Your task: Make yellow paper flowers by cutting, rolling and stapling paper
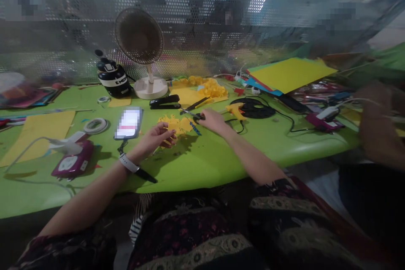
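My left hand (155,138) is closed in a pinch on a piece of yellow cut paper (174,124) with a spiky, fringed edge. Just to its right, my right hand (214,122) is closed round the dark handle of a pair of scissors (190,112), whose blades point left. Between the hands, beside the yellow paper, there is a small blue twisted strip (195,128); I cannot tell whether it is attached. A black stapler (165,102) lies just beyond my hands. Part of the yellow paper is hidden by my left fingers.
A phone (128,123), a tape roll (95,125) and a purple socket box (74,159) are on the left. Behind stand a fan (150,87) and a black bottle (114,80). Crumpled yellow paper (213,88) and coloured sheets (289,74) lie farther back. Another person's arm (379,122) is at right.
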A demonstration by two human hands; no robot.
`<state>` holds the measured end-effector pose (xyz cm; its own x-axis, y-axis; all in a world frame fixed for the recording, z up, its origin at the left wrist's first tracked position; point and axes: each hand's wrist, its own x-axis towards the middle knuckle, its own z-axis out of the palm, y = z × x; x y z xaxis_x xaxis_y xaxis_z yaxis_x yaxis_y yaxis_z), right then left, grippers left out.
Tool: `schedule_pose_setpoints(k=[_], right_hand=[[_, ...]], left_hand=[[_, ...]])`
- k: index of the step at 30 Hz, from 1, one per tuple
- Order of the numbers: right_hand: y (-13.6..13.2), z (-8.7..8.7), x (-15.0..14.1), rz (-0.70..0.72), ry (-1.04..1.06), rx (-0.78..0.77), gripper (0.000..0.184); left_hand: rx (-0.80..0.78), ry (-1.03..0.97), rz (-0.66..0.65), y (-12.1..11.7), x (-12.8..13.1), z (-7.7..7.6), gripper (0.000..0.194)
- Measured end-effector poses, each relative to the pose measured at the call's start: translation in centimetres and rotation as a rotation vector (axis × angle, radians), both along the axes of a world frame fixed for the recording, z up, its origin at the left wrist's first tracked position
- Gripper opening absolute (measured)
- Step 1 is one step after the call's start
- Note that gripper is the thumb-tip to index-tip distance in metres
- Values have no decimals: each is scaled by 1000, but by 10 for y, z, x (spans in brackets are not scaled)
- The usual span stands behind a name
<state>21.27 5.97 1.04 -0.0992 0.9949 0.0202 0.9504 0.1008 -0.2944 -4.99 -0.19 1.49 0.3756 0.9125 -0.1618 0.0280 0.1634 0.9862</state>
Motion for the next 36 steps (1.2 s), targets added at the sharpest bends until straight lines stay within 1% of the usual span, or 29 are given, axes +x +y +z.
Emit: schedule_pose_setpoints(k=[3,6,10,15,21,25,28,32,34,36], right_hand=[[0,2,-4,-12,-37,-3,15],[0,8,-5,-11,-54,-58,16],[-1,14,-4,-23,-62,-115,21],[0,14,-2,-18,-53,-113,25],[-4,15,-2,-11,-46,-98,29],[-9,24,2,-9,-105,-153,30],[-12,33,9,-14,-96,-209,26],[-14,43,18,-31,137,-260,14],[-18,46,16,-53,360,-278,7],[-23,46,10,-51,601,-300,10]], left_hand=[[9,23,-23,-1,1,3,34],[-12,23,-17,-2,2,5,33],[-18,-20,18,-1,2,2,36],[-19,-73,66,2,-1,-4,41],[-6,-117,104,1,-2,0,40],[-19,-171,120,2,-2,1,36],[-21,-206,131,4,-2,-1,34],[2,-261,141,5,-1,-1,29],[16,-266,158,5,0,-1,26],[28,-266,174,6,0,-2,24]])
